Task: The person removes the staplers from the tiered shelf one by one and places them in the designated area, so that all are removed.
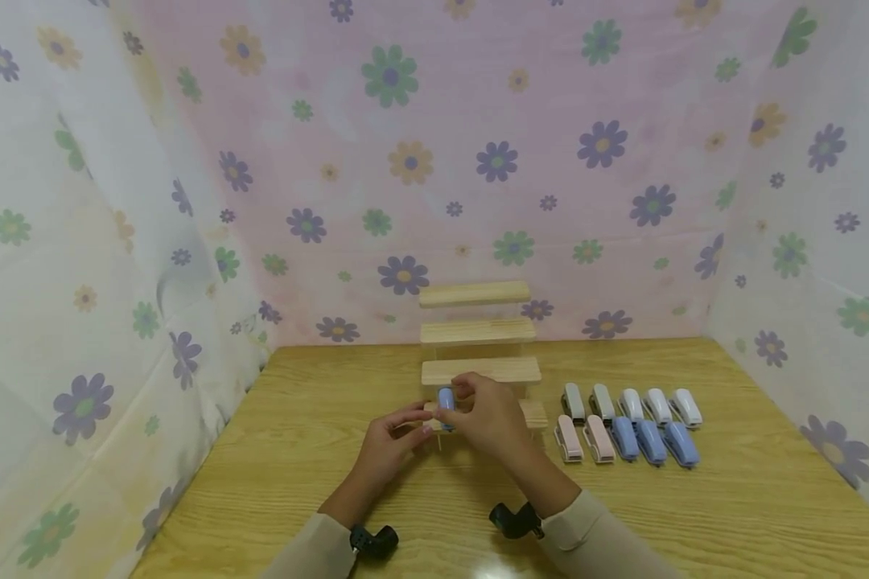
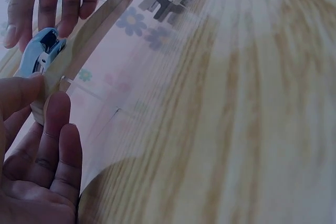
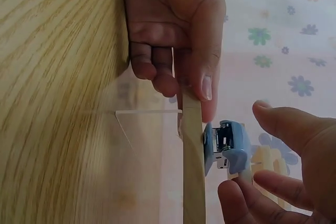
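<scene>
A small blue stapler [image 1: 446, 400] sits base down near the left end of the lowest board of a tiered wooden display shelf [image 1: 482, 371]. My left hand [image 1: 391, 442] pinches that board's left end beside the stapler, as the right wrist view shows, with its thumb at the front edge. My right hand [image 1: 488, 414] surrounds the stapler from the other side. In the right wrist view its thumb [image 3: 273, 116] stands apart from the stapler [image 3: 231, 145], while its lower fingers [image 3: 247, 198] are close to or touching it.
To the right on the wood-grain table [image 1: 319, 402] stand two rows of small staplers: grey ones [image 1: 572, 402] and white ones [image 1: 656, 405] behind, pink ones [image 1: 569, 438] and blue ones [image 1: 650, 441] in front. Flowered cloth [image 1: 449, 121] walls the back and sides.
</scene>
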`<state>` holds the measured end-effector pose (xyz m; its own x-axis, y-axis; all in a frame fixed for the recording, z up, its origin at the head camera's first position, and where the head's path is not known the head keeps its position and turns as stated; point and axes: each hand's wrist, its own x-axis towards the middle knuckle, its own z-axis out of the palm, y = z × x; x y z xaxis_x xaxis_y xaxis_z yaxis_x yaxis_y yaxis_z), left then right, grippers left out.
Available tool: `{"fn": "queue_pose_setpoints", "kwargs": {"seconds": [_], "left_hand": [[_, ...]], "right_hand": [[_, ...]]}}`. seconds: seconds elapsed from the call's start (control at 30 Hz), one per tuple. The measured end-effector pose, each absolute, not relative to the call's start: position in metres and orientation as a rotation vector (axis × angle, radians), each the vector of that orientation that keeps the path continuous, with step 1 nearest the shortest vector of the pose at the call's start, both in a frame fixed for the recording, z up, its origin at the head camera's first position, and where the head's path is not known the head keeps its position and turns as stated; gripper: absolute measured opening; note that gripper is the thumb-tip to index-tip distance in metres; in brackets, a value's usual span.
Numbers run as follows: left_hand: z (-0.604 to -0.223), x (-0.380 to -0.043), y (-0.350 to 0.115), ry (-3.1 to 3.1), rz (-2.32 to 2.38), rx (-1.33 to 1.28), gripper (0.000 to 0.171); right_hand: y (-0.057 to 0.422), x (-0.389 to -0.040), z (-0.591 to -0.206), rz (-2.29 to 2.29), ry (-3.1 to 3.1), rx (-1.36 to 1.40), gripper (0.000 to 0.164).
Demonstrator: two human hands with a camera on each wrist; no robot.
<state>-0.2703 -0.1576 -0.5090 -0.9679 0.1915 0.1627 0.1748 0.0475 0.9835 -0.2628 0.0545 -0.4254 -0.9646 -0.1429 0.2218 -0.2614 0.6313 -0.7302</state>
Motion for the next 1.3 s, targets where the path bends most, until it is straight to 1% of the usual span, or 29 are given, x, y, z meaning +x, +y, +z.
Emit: {"fn": "queue_pose_setpoints", "kwargs": {"seconds": [0.2,0.63,0.77,1.03,1.3], "left_hand": [[-0.510,-0.272,-0.158,2.282,2.121,0.366,0.027],[-0.509,-0.271,-0.158,2.260,2.119,0.371,0.031],[-0.510,-0.271,-0.158,2.277,2.109,0.382,0.030],[-0.510,-0.270,-0.158,2.320,2.070,0.355,0.029],[-0.509,-0.273,-0.158,2.308,2.081,0.366,0.030]], "right_hand": [[0.050,-0.261,-0.428,1.242,-2.720,0.340,0.048],[0.050,-0.263,-0.429,1.371,-2.676,0.384,0.035],[0.050,-0.263,-0.428,1.388,-2.644,0.391,0.033],[0.057,-0.260,-0.428,1.269,-2.654,0.422,0.028],[0.075,-0.256,-0.424,1.232,-2.646,0.374,0.029]]}}
